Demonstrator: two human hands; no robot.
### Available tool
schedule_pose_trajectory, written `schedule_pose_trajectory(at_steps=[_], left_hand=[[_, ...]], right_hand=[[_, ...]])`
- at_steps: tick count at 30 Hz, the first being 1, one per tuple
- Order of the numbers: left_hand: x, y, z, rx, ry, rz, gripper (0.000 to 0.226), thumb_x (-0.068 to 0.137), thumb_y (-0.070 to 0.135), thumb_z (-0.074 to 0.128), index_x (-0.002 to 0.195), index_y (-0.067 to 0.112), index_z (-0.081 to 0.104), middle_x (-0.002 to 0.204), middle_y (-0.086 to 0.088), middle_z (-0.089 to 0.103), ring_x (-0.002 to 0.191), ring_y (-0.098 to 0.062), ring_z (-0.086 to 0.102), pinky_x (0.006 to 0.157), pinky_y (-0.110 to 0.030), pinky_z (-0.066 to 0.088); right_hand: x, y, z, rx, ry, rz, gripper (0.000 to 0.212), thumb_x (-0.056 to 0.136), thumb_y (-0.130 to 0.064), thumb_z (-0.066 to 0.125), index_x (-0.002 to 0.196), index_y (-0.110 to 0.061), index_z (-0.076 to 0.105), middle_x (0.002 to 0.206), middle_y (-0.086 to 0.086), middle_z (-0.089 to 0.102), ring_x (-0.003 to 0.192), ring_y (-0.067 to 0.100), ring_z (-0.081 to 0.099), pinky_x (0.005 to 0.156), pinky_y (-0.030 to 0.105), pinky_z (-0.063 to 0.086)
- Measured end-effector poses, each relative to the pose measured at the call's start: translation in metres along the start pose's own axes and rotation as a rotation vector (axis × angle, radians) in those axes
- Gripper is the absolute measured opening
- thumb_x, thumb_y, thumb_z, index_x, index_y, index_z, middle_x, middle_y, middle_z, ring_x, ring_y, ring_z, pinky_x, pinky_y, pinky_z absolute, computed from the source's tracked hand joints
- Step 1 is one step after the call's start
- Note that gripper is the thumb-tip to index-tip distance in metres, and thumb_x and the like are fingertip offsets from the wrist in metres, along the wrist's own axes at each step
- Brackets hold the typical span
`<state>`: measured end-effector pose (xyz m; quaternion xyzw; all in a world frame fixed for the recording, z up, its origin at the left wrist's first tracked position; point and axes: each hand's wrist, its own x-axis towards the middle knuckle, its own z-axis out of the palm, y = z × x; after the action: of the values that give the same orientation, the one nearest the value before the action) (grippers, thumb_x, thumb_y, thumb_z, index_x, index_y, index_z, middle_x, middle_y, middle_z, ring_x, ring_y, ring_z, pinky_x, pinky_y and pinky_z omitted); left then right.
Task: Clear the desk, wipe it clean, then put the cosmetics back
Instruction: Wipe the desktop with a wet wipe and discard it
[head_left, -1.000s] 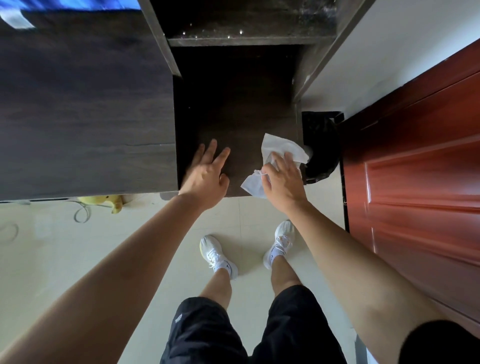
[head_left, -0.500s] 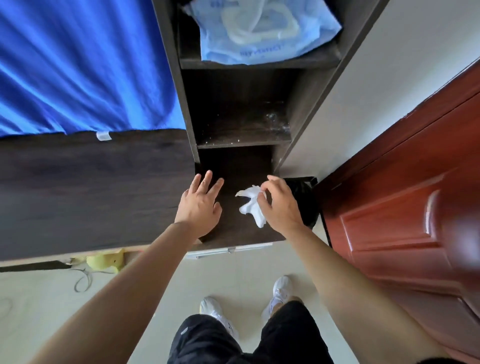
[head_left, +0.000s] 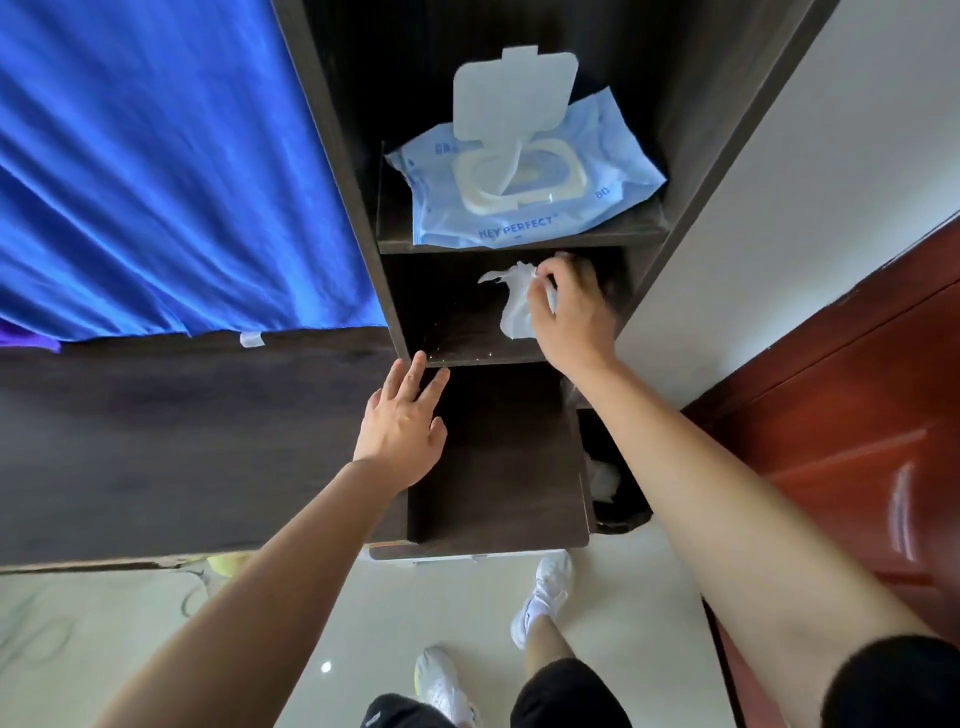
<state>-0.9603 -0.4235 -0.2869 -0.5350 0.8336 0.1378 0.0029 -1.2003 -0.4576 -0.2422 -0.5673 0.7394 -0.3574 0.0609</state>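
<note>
My right hand (head_left: 569, 312) grips a crumpled white wipe (head_left: 514, 301) inside the lower shelf compartment (head_left: 457, 332) of a dark wooden unit. The wipe hangs just above the dusty shelf board. My left hand (head_left: 402, 426) rests flat with fingers spread on the dark desk surface (head_left: 498, 467), at its left edge below that shelf. On the shelf above lies a light blue pack of wet wipes (head_left: 524, 187) with its white lid flipped up. No cosmetics are in view.
A blue curtain (head_left: 166, 166) hangs to the left above a dark wooden panel (head_left: 182, 441). A black waste bin (head_left: 613, 478) holding white tissue stands right of the desk. A red-brown door (head_left: 857, 441) fills the right side. Pale tiled floor lies below.
My right hand has lifted the wipe from the desk surface up into the lower shelf compartment. My view has tilted upward, revealing the wipes pack. The left hand stays on the desk.
</note>
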Motion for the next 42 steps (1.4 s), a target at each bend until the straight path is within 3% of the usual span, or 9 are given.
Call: schedule_pose_trajectory(at_steps=[4, 6, 11, 17, 24, 30, 34, 39, 42], left_hand=[[0.002, -0.003, 0.02, 0.033, -0.059, -0.024, 0.066, 0.097, 0.032, 0.047, 0.157, 0.029, 0.018, 0.166, -0.003, 0.002, 0.152, -0.028, 0.003, 0.117, -0.045, 0.025], [0.005, -0.005, 0.026, 0.033, -0.059, -0.038, 0.066, 0.097, 0.032, 0.048, 0.157, 0.028, 0.02, 0.166, -0.004, 0.002, 0.152, -0.028, 0.004, 0.117, -0.046, 0.025], [0.01, -0.003, 0.036, -0.005, -0.036, -0.059, 0.067, 0.095, 0.028, 0.051, 0.156, 0.025, 0.024, 0.166, -0.006, 0.004, 0.151, -0.029, 0.008, 0.113, -0.046, 0.03], [0.009, 0.002, 0.043, -0.015, 0.006, -0.073, 0.068, 0.093, 0.027, 0.054, 0.155, 0.024, 0.027, 0.166, -0.007, 0.006, 0.151, -0.031, 0.01, 0.112, -0.047, 0.032], [0.012, 0.0, 0.045, 0.02, 0.069, -0.052, 0.063, 0.093, 0.024, 0.055, 0.152, 0.023, 0.035, 0.162, -0.012, 0.022, 0.148, -0.035, 0.02, 0.11, -0.051, 0.035], [0.01, -0.002, 0.047, -0.001, 0.091, -0.081, 0.066, 0.092, 0.025, 0.054, 0.154, 0.025, 0.031, 0.164, -0.011, 0.015, 0.149, -0.034, 0.017, 0.109, -0.051, 0.033], [0.014, -0.008, 0.046, 0.036, 0.014, -0.086, 0.074, 0.09, 0.03, 0.055, 0.156, 0.028, 0.021, 0.166, -0.007, 0.001, 0.151, -0.032, 0.006, 0.114, -0.049, 0.028], [0.013, -0.017, 0.044, 0.062, -0.015, -0.036, 0.077, 0.083, 0.029, 0.059, 0.154, 0.026, 0.027, 0.165, -0.005, -0.005, 0.15, -0.032, 0.008, 0.117, -0.049, 0.027], [0.013, -0.017, 0.046, 0.05, -0.015, -0.032, 0.076, 0.083, 0.03, 0.059, 0.153, 0.026, 0.03, 0.165, -0.004, -0.008, 0.15, -0.032, 0.011, 0.117, -0.05, 0.027]], right_hand=[[-0.02, 0.036, 0.042, -0.214, -0.37, 0.0, 0.029, 0.098, -0.032, 0.052, 0.12, -0.016, 0.06, 0.134, 0.007, 0.052, 0.126, 0.029, 0.047, 0.091, 0.038, 0.044], [-0.025, 0.042, 0.05, -0.24, -0.362, -0.045, 0.028, 0.096, -0.032, 0.054, 0.116, -0.015, 0.063, 0.133, 0.01, 0.055, 0.13, 0.032, 0.045, 0.099, 0.041, 0.044], [-0.002, 0.039, 0.051, -0.267, -0.201, -0.125, 0.03, 0.095, -0.034, 0.051, 0.111, -0.016, 0.07, 0.125, 0.013, 0.06, 0.12, 0.037, 0.053, 0.096, 0.044, 0.046], [0.005, 0.031, 0.065, -0.339, -0.433, -0.02, 0.039, 0.105, -0.035, 0.039, 0.137, -0.026, 0.06, 0.151, 0.009, 0.046, 0.143, 0.037, 0.033, 0.109, 0.044, 0.039], [-0.036, 0.027, 0.058, -0.36, -0.548, -0.088, 0.044, 0.104, -0.037, 0.041, 0.147, -0.033, 0.048, 0.161, 0.004, 0.033, 0.149, 0.044, 0.019, 0.117, 0.05, 0.029], [0.005, 0.054, 0.047, -0.422, -0.477, 0.027, 0.041, 0.104, -0.039, 0.038, 0.143, -0.038, 0.052, 0.159, 0.008, 0.037, 0.138, 0.043, 0.04, 0.102, 0.046, 0.045], [0.038, 0.044, 0.063, -0.425, -0.483, 0.122, 0.042, 0.103, -0.04, 0.038, 0.143, -0.038, 0.049, 0.155, 0.013, 0.039, 0.129, 0.041, 0.05, 0.098, 0.044, 0.047], [0.013, 0.037, 0.059, -0.487, -0.519, 0.081, 0.047, 0.104, -0.039, 0.034, 0.151, -0.037, 0.039, 0.161, 0.01, 0.03, 0.143, 0.047, 0.029, 0.112, 0.054, 0.036], [-0.025, 0.039, 0.047, -0.474, -0.568, 0.032, 0.047, 0.106, -0.04, 0.031, 0.152, -0.038, 0.035, 0.163, 0.003, 0.026, 0.147, 0.048, 0.018, 0.111, 0.057, 0.036]])
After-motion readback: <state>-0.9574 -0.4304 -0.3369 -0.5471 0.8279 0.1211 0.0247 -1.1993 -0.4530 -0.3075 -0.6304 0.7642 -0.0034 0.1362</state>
